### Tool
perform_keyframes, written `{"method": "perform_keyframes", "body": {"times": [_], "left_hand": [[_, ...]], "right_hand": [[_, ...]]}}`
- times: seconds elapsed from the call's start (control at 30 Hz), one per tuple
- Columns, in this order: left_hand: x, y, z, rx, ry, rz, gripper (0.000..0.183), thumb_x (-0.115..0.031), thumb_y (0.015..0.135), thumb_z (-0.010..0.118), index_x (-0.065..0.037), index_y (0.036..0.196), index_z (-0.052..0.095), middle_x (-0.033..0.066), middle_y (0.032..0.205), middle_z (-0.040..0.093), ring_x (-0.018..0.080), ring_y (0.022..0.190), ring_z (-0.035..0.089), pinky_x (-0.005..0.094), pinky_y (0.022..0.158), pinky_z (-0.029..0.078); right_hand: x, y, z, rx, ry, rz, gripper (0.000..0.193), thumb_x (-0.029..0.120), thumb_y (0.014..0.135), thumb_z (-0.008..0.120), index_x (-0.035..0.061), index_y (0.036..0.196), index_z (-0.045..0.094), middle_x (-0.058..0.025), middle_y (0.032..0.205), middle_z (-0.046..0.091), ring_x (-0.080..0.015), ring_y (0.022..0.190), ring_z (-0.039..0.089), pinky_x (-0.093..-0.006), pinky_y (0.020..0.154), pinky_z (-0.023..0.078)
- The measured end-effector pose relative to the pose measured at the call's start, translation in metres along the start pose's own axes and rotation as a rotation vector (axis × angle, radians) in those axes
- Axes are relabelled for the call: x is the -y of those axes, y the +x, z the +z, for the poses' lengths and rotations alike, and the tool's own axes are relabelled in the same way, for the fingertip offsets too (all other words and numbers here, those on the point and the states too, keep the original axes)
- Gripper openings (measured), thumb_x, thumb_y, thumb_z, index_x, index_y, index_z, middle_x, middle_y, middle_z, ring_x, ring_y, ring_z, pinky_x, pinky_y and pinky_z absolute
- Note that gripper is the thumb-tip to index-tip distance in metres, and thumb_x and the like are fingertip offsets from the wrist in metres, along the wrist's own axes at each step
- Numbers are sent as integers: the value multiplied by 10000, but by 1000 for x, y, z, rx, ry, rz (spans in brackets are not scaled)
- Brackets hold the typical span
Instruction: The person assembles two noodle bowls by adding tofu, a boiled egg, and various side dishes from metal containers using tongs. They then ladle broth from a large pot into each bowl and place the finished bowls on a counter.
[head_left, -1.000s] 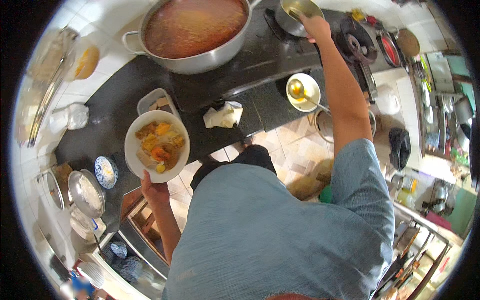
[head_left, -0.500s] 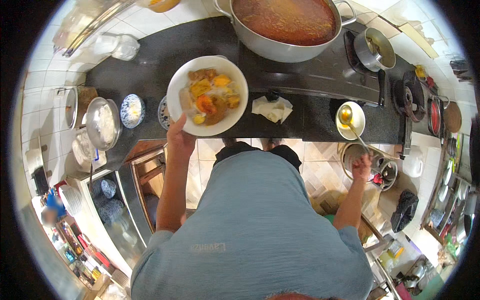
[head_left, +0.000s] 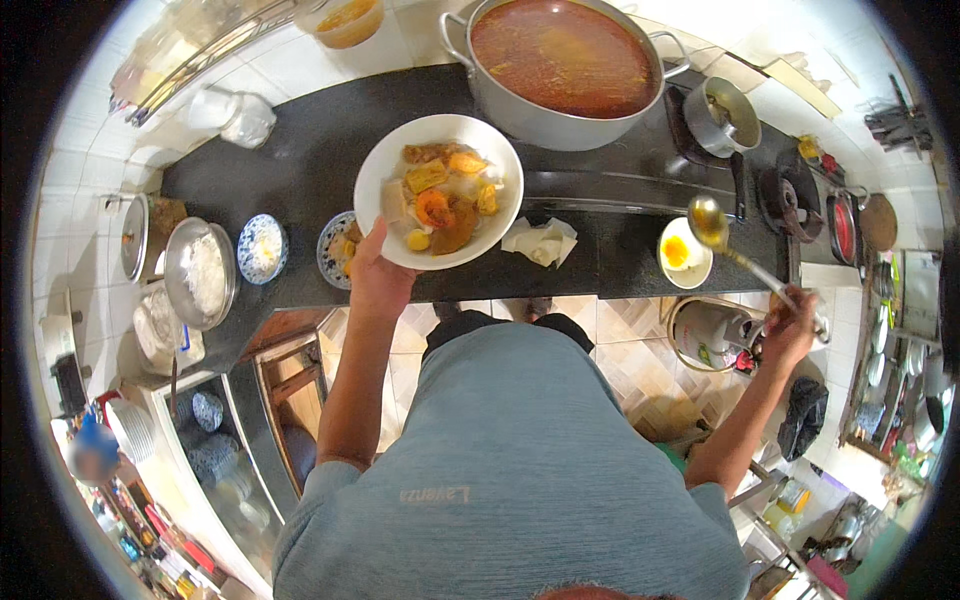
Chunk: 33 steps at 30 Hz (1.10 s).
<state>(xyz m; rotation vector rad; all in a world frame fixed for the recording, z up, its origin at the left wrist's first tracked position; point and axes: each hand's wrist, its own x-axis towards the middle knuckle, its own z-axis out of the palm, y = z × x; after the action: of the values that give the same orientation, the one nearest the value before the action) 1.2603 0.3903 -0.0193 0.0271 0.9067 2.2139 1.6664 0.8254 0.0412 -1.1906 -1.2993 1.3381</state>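
My left hand is closed on the near rim of a white bowl, raised above the dark counter. Noodles and several orange, yellow and brown pieces of food lie in it. My right hand grips the handle of a ladle, whose metal head hangs just above and to the right of a small white bowl. Something orange-yellow shows inside that small bowl. At the back of the counter, a large metal pot is filled with reddish broth.
A crumpled white cloth or paper lies between the two bowls. Blue-patterned bowls and a metal bowl of white noodles stand at left. A smaller saucepan sits at back right, near a black pan.
The ladle's head has risen out of the small white bowl, and my right hand has moved right and slightly up. The large bowl in my left hand has shifted a little right.
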Motion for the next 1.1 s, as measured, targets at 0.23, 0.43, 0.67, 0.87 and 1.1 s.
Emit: {"method": "perform_keyframes", "body": {"times": [0.23,0.43,0.67,0.87,1.1], "left_hand": [[-14,11,9,-6,43,67,577,-343,1043,589,-32,1504,436,96,1458,583,238,1335,573,425,1123,464],[-14,3,11,-61,88,68,605,-365,1047,580,-28,1518,408,108,1491,547,260,1364,546,451,1123,466],[-8,-26,-11,-136,25,91,614,-361,1044,570,-34,1531,386,121,1521,507,288,1382,526,477,1141,449],[-11,-38,-25,-173,67,160,628,-377,1035,579,-42,1531,390,137,1508,516,294,1385,524,491,1135,456],[-23,-20,-15,-82,44,167,605,-348,1049,568,-31,1532,386,144,1507,517,299,1387,520,487,1139,448]], "right_hand": [[128,21,137,208,35,-167,420,390,1046,551,6,1162,675,-73,724,624,-113,508,466,-249,444,325],[87,28,268,583,-446,-606,253,266,1032,624,78,1160,735,-67,1023,739,-158,783,671,-323,677,555],[29,58,328,783,-831,-1199,221,262,980,672,98,1113,737,-140,1087,730,-386,1002,695,-456,864,581],[6,71,344,775,-834,-1096,284,325,986,668,83,1109,748,-181,1001,734,-389,942,703,-446,835,581],[13,67,331,576,-383,-200,293,278,981,676,1,1042,749,-166,738,711,-215,562,680,-330,504,550]]}}
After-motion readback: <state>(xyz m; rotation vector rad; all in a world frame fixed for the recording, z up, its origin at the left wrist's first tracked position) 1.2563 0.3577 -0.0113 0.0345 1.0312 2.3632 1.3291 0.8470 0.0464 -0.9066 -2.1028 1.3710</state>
